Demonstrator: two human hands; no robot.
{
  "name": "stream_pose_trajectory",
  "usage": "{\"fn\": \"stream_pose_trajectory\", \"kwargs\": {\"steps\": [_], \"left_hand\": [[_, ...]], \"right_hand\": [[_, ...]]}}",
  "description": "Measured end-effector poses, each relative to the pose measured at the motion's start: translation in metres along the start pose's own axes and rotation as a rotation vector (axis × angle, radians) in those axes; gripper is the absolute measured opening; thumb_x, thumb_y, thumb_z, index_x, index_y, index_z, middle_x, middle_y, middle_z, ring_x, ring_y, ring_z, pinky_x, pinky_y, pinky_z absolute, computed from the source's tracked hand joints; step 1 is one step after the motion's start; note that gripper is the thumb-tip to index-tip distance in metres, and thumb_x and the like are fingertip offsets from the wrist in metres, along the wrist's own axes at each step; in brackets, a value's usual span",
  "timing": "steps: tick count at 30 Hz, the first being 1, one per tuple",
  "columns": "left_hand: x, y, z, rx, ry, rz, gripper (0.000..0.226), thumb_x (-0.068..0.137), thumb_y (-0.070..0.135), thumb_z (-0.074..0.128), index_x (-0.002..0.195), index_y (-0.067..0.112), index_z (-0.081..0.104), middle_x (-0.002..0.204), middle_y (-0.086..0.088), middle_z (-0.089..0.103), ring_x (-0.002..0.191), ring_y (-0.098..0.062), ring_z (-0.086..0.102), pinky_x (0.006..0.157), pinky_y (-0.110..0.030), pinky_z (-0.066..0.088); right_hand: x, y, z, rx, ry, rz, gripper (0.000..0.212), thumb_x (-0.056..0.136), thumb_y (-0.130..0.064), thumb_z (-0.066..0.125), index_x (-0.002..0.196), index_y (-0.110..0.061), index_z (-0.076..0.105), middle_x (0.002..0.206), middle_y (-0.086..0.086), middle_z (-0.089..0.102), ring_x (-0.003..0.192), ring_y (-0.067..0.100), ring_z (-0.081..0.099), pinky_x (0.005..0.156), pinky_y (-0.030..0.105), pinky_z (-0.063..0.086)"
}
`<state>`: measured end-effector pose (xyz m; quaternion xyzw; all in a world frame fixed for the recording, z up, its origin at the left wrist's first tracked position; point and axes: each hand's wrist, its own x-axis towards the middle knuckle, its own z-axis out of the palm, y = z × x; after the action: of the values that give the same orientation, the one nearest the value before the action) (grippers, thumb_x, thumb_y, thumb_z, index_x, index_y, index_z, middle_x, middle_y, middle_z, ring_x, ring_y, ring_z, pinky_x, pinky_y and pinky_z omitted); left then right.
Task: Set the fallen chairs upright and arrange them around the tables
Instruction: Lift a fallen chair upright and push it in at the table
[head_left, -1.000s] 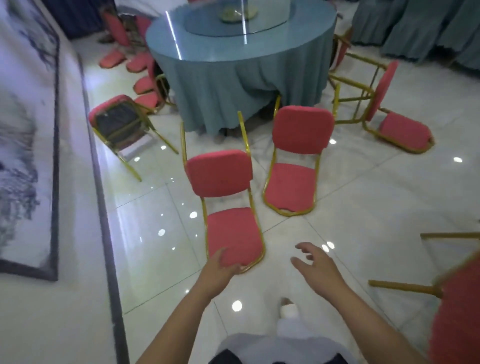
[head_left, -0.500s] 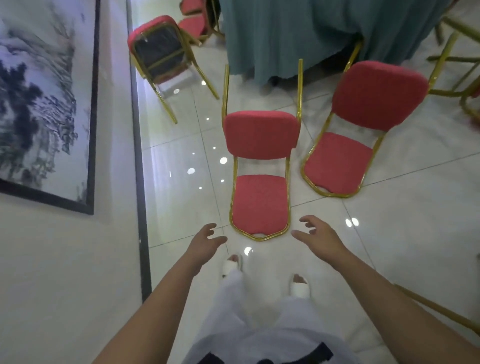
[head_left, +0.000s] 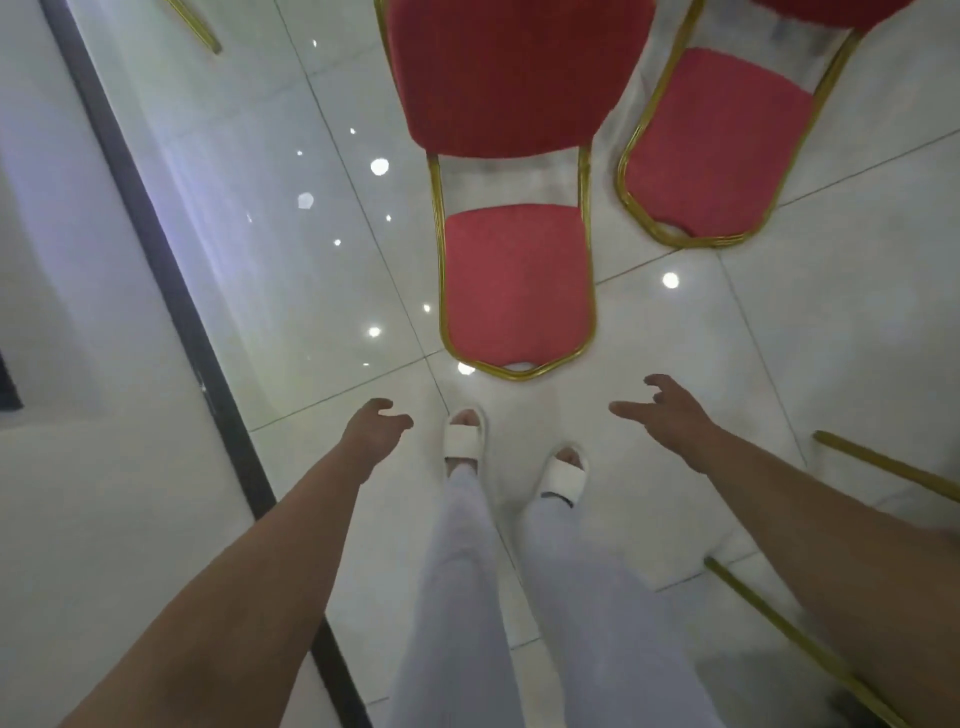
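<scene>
Chair (head_left: 514, 286), red-padded and gilt-framed, lies on its back on the glossy tiled floor (head_left: 311, 234), its nearer padded end just ahead of the person's white slippers (head_left: 465, 434) and its other pad rising toward the top of the view. Both hands are empty: the left hand (head_left: 376, 428) and the right hand (head_left: 670, 410) hang low on either side of that near end, fingers spread and loosely bent, close to the gilt rail but touching nothing. Over the past second the person has walked right up to the chair and tipped the head down. The round table with its blue-green cloth, visible beyond the chairs a moment ago, has dropped out of view. The chair itself has not shifted, and the hands have gone from reaching out ahead to flanking the rail. A second chair (head_left: 717, 145) lies the same way just to the right, the gilt legs (head_left: 883, 467) of another cross the right edge, and a dark skirting strip (head_left: 156, 260) runs along the white wall on the left. The approach appears complete and the lift not yet begun; the likely next move is a two-handed hold on the rail to swing the chair onto its legs, and on so polished a floor those legs may skid. No chair in view stands upright, so most of the job looks still ahead.
</scene>
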<state>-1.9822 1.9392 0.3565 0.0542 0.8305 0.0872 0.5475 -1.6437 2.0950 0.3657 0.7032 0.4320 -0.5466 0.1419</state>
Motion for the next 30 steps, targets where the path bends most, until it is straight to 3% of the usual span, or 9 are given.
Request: {"fn": "stream_pose_trajectory", "kwargs": {"steps": [2, 5, 7, 13, 17, 21, 24, 27, 30], "left_hand": [[0.045, -0.006, 0.015, 0.019, -0.011, -0.001, 0.054, 0.087, 0.023, 0.068, 0.137, 0.017, 0.051, 0.112, -0.005, 0.061, 0.096, -0.022, 0.054, 0.082, -0.030, 0.037], [0.116, -0.008, 0.041, -0.019, 0.010, -0.011, 0.052, 0.086, 0.027, 0.070, 0.135, 0.020, 0.052, 0.130, -0.016, 0.057, 0.110, -0.030, 0.057, 0.094, -0.040, 0.047], [0.163, -0.006, 0.058, -0.057, 0.004, -0.015, 0.052, 0.085, 0.029, 0.071, 0.134, 0.021, 0.054, 0.134, -0.019, 0.054, 0.116, -0.031, 0.056, 0.104, -0.045, 0.046], [0.314, 0.004, 0.102, -0.086, -0.018, 0.061, 0.059, 0.085, 0.039, 0.072, 0.136, 0.021, 0.052, 0.133, -0.013, 0.056, 0.120, -0.027, 0.054, 0.106, -0.047, 0.044], [0.394, 0.015, 0.124, -0.158, -0.007, 0.115, 0.071, 0.083, 0.044, 0.072, 0.144, 0.021, 0.043, 0.130, -0.010, 0.055, 0.113, -0.026, 0.056, 0.099, -0.044, 0.048], [0.454, 0.023, 0.141, -0.294, -0.034, 0.106, 0.057, 0.091, 0.042, 0.064, 0.138, 0.017, 0.047, 0.115, -0.007, 0.064, 0.100, -0.026, 0.064, 0.087, -0.042, 0.053], [0.478, 0.017, 0.148, -0.321, -0.079, 0.181, 0.029, 0.098, 0.032, 0.057, 0.122, 0.018, 0.062, 0.103, -0.002, 0.072, 0.090, -0.025, 0.067, 0.075, -0.033, 0.051], [0.464, 0.018, 0.142, -0.307, -0.023, 0.201, 0.024, 0.099, 0.035, 0.054, 0.120, 0.025, 0.062, 0.097, 0.008, 0.071, 0.085, -0.012, 0.069, 0.061, -0.020, 0.053], [0.417, 0.023, 0.112, -0.350, 0.001, 0.145, 0.032, 0.101, 0.031, 0.052, 0.129, 0.018, 0.058, 0.103, -0.003, 0.069, 0.088, -0.022, 0.067, 0.065, -0.036, 0.057]], "right_hand": [[0.044, 0.001, 0.020, 0.000, -0.003, -0.018, 0.086, 0.075, -0.043, 0.081, 0.145, -0.022, 0.036, 0.145, 0.012, 0.041, 0.126, 0.030, 0.048, 0.101, 0.042, 0.043], [0.112, 0.004, 0.043, -0.003, 0.017, -0.034, 0.087, 0.074, -0.048, 0.081, 0.145, -0.023, 0.036, 0.142, 0.010, 0.045, 0.116, 0.025, 0.052, 0.089, 0.036, 0.044], [0.160, 0.006, 0.057, 0.037, 0.062, -0.034, 0.089, 0.074, -0.053, 0.078, 0.145, -0.022, 0.035, 0.144, 0.009, 0.044, 0.120, 0.025, 0.050, 0.087, 0.032, 0.039], [0.317, 0.010, 0.099, 0.165, 0.164, -0.032, 0.089, 0.077, -0.053, 0.076, 0.147, -0.017, 0.034, 0.147, 0.008, 0.042, 0.126, 0.026, 0.047, 0.089, 0.033, 0.037], [0.403, 0.005, 0.112, 0.295, 0.317, -0.035, 0.075, 0.080, -0.049, 0.073, 0.140, -0.012, 0.045, 0.133, 0.008, 0.056, 0.095, 0.017, 0.052, 0.079, 0.029, 0.042], [0.467, -0.015, 0.119, 0.471, 0.386, 0.016, 0.091, 0.070, -0.061, 0.071, 0.141, -0.011, 0.042, 0.134, 0.012, 0.054, 0.112, 0.031, 0.057, 0.098, 0.046, 0.048], [0.496, -0.022, 0.121, 0.547, 0.358, 0.032, 0.096, 0.068, -0.056, 0.077, 0.144, -0.014, 0.037, 0.136, 0.013, 0.053, 0.120, 0.036, 0.054, 0.104, 0.052, 0.043], [0.485, -0.020, 0.112, 0.582, 0.235, 0.087, 0.089, 0.068, -0.048, 0.083, 0.140, -0.011, 0.045, 0.129, 0.010, 0.059, 0.111, 0.034, 0.059, 0.098, 0.048, 0.046], [0.437, -0.024, 0.105, 0.606, 0.135, 0.075, 0.075, 0.070, -0.040, 0.085, 0.130, -0.004, 0.057, 0.120, 0.011, 0.067, 0.101, 0.031, 0.065, 0.097, 0.047, 0.051]]}}
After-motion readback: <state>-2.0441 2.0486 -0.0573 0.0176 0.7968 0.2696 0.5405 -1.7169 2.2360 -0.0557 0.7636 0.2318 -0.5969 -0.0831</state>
